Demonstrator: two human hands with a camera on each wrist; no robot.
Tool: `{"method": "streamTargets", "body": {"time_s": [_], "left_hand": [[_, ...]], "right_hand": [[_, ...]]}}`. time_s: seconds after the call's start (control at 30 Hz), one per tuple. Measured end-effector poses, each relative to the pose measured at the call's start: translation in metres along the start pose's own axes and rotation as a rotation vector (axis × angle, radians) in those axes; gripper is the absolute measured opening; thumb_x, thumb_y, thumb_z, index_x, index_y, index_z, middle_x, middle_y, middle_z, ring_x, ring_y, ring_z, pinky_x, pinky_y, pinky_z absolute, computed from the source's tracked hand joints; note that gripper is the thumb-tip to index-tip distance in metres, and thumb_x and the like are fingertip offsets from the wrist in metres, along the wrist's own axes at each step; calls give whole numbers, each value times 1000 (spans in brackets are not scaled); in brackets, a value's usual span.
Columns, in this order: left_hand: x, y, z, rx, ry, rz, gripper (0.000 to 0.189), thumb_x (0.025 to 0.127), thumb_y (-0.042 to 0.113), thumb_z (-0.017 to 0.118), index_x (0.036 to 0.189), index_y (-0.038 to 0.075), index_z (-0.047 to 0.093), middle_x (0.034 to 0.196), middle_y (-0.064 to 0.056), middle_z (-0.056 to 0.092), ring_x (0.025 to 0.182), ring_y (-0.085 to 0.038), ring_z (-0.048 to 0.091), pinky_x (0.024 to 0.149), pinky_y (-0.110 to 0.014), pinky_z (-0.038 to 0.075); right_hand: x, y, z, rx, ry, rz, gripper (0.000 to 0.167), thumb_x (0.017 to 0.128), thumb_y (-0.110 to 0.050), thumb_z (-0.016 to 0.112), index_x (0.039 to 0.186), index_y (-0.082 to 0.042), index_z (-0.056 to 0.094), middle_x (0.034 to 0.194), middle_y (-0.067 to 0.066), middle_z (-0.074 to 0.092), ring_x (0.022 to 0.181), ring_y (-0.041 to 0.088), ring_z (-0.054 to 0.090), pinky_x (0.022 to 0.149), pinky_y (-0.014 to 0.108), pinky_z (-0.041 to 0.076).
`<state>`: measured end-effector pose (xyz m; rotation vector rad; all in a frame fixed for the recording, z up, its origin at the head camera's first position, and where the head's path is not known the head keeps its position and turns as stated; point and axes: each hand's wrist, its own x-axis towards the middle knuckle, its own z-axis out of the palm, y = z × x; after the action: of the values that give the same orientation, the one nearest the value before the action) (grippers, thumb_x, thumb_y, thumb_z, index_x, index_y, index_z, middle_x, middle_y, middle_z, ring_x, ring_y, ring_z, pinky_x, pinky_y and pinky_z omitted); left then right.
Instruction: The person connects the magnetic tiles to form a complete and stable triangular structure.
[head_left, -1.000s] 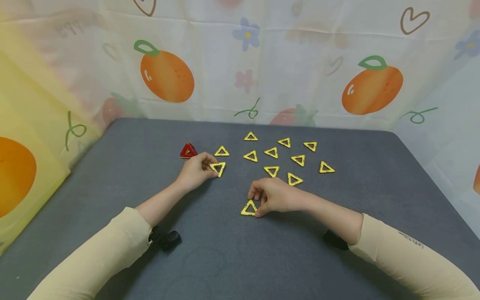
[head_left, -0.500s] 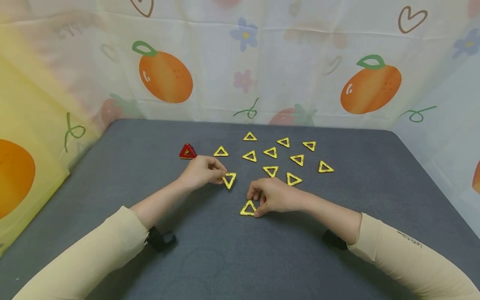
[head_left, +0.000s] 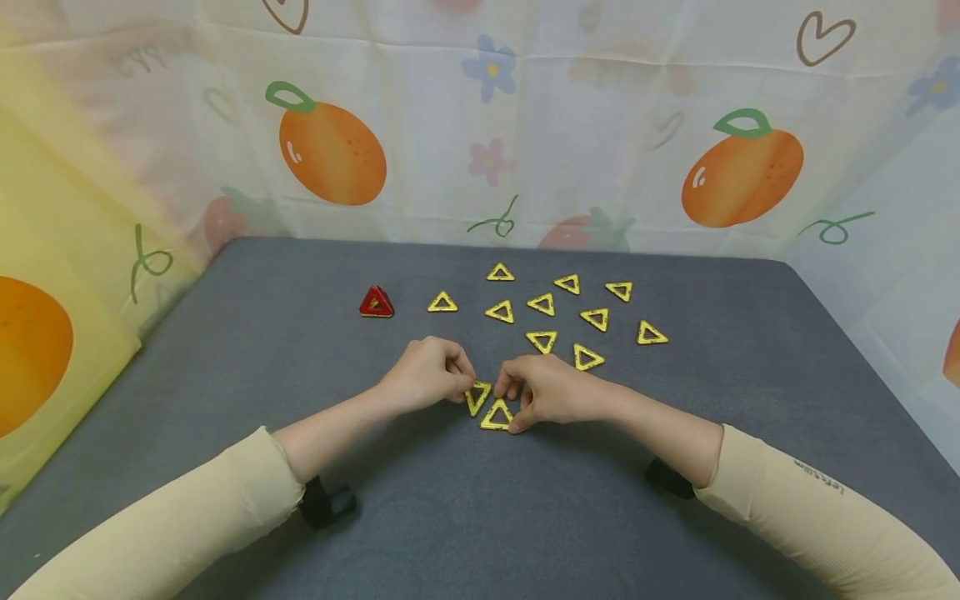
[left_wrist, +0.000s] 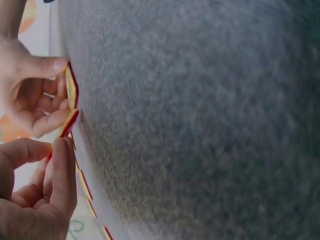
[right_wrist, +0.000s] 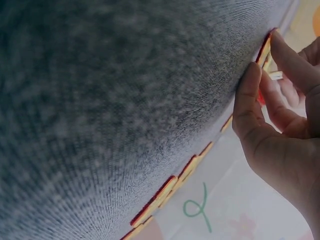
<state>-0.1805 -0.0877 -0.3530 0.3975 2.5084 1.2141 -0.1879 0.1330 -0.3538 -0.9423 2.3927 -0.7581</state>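
Near yellow triangle [head_left: 496, 426]: over the middle of the grey table [head_left: 450, 533], pinched by the right hand [head_left: 551, 390] from its two o'clock side. Far yellow triangle [head_left: 483, 397]: at half past ten from the first, edges apparently meeting, pinched by the left hand [head_left: 429, 373] from ten o'clock. Outlying: red triangle [head_left: 366, 312] toward ten o'clock; loose yellow triangles [head_left: 542, 335] spread between eleven and two. Printed curtain [head_left: 427, 167] at twelve.

In the head view, the left hand [head_left: 429, 373] hides the ten o'clock corner of its yellow triangle [head_left: 483, 400], the mark [head_left: 374, 304] on the red triangle [head_left: 377, 312] at nine o'clock is too small to make out, and the left sleeve [head_left: 172, 517] is cut off at eight o'clock.
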Motion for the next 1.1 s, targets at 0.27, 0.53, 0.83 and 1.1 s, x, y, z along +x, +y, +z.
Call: {"method": "streamTargets", "body": {"time_s": [0.27, 0.53, 0.83, 1.1], "left_hand": [[-1, 2, 9, 22, 7, 21, 8, 85, 5, 66, 83, 4, 73, 70, -8, 73, 59, -10, 69, 58, -24, 55], [-3, 2, 11, -18, -3, 35, 6, 87, 6, 68, 85, 4, 74, 73, -9, 74, 62, -10, 70, 62, -27, 59], [-1, -12, 13, -46, -141, 123, 26, 79, 5, 81, 103, 9, 71, 98, -8, 75, 78, -8, 71, 70, -23, 57], [0, -16, 17, -35, -185, 193, 42, 74, 2, 84, 112, 10, 69, 97, -10, 74, 77, -6, 68, 67, -21, 56]], "right_hand": [[0, -1, 0, -9, 7, -3, 36, 76, -16, 86, 105, -10, 64, 94, 5, 65, 73, 5, 59, 65, 20, 51], [1, -4, -1, 2, -2, 16, 37, 76, -14, 85, 105, -9, 64, 98, 6, 65, 71, 5, 61, 64, 20, 52], [2, -3, 0, -5, -6, 29, 35, 76, -14, 86, 102, -8, 64, 100, 6, 66, 72, 5, 61, 64, 19, 52], [1, 0, 0, 6, -2, 38, 35, 76, -15, 86, 102, -8, 63, 100, 6, 65, 73, 5, 61, 65, 20, 52]]}}
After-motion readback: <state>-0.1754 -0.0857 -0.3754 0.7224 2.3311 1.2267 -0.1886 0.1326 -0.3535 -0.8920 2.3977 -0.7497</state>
